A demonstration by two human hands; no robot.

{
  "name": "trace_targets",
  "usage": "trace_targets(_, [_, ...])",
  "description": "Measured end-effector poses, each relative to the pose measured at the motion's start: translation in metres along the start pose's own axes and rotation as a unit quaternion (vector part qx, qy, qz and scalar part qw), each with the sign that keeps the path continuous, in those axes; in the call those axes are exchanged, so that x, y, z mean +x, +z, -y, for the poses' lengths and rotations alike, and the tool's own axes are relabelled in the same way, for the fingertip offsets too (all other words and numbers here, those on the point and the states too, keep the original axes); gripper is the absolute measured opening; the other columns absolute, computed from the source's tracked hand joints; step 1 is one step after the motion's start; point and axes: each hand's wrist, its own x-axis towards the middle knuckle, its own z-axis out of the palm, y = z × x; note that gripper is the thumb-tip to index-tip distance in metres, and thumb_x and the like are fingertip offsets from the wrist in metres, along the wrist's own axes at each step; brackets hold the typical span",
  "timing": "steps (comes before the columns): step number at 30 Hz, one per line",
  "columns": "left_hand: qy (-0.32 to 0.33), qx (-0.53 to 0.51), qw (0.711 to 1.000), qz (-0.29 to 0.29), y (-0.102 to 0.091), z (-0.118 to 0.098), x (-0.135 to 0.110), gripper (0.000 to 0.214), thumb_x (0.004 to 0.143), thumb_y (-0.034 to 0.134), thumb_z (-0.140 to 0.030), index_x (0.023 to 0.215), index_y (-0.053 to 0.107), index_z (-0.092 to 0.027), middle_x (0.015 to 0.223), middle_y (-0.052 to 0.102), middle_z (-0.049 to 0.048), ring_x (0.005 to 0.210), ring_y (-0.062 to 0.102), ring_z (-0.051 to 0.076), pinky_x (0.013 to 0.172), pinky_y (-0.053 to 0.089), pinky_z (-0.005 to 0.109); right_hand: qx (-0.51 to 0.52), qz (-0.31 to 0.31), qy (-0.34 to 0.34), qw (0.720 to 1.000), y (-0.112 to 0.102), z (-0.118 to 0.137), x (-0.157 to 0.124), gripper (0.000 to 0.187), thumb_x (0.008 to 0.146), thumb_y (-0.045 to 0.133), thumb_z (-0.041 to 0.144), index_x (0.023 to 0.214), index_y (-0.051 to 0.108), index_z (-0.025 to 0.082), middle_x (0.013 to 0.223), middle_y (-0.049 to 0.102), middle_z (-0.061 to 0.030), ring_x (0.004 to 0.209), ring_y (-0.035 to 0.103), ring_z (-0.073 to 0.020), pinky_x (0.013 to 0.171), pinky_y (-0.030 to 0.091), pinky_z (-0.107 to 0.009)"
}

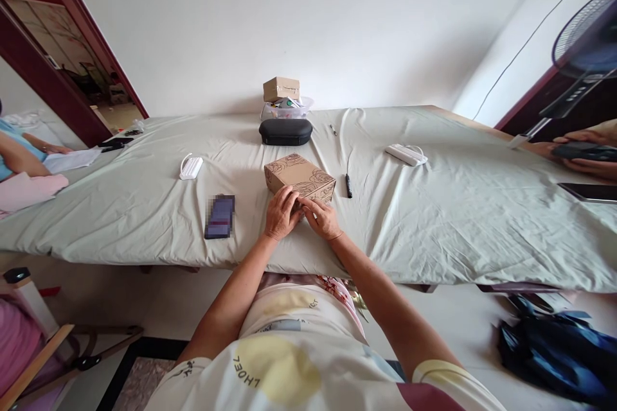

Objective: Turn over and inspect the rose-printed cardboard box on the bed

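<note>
A brown cardboard box (299,172) printed with dark rose outlines lies on the cloth-covered table in front of me, its lid down. My left hand (281,213) grips the near edge of the box, fingers bent over the top. Close beside it, my right hand (322,218) holds the same edge, its fingers pointing inward and nearly meeting the left ones. Both thumbs sit low at the front side, partly hidden. A black marker (348,186) lies just right of the box, and a phone (220,217) lies to the left.
Behind the box are a black zip case (285,131), a plastic basket (289,110) and a smaller carton (281,88). White devices with straps (191,167) lie on both sides. Other people's arms (24,151) rest at the left and right table ends. A fan (585,32) stands right.
</note>
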Motion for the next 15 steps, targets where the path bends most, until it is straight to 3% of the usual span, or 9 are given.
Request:
trace_targets(4, [-0.022, -0.015, 1.0, -0.008, 0.001, 0.001, 0.0, 0.046, 0.101, 0.055, -0.033, 0.146, 0.053, -0.022, 0.15, 0.058, 0.0171, 0.148, 0.049, 0.03, 0.124, 0.042, 0.051, 0.008, -0.038, 0.089, 0.995, -0.002, -0.009, -0.002, 0.042, 0.107, 0.046, 0.042, 0.137, 0.069, 0.023, 0.105, 0.08, -0.0092, 0.083, 0.074, -0.0213, 0.081, 0.062, -0.035])
trace_targets(10, [-0.028, -0.019, 0.999, -0.042, -0.001, -0.002, 0.002, 0.04, 0.097, 0.058, -0.033, 0.135, 0.057, -0.023, 0.142, 0.061, 0.0164, 0.137, 0.056, 0.03, 0.119, 0.047, 0.05, 0.01, -0.161, 0.276, 0.948, -0.015, -0.033, -0.004, 0.055, 0.102, 0.045, 0.058, 0.136, 0.068, 0.02, 0.068, 0.069, -0.0007, 0.064, 0.065, -0.0197, 0.073, 0.057, -0.036])
trace_targets(13, [-0.035, -0.018, 0.996, -0.084, -0.004, 0.001, 0.001, 0.033, 0.097, 0.061, -0.036, 0.126, 0.058, -0.021, 0.134, 0.063, 0.0175, 0.13, 0.059, 0.03, 0.113, 0.05, 0.05, 0.008, -0.217, 0.334, 0.917, -0.022, -0.045, -0.004, 0.059, 0.1, 0.046, 0.064, 0.129, 0.069, 0.019, 0.071, 0.067, -0.0013, 0.068, 0.065, -0.0207, 0.075, 0.055, -0.037])
trace_targets(15, [-0.077, -0.021, 0.991, -0.106, -0.005, 0.005, -0.003, 0.029, 0.097, 0.064, -0.041, 0.117, 0.058, -0.021, 0.129, 0.064, 0.0175, 0.123, 0.062, 0.029, 0.106, 0.054, 0.048, 0.014, -0.201, 0.341, 0.918, -0.024, -0.05, -0.004, 0.061, 0.099, 0.041, 0.068, 0.117, 0.071, 0.018, 0.08, 0.07, -0.0057, 0.073, 0.066, -0.0223, 0.076, 0.055, -0.039])
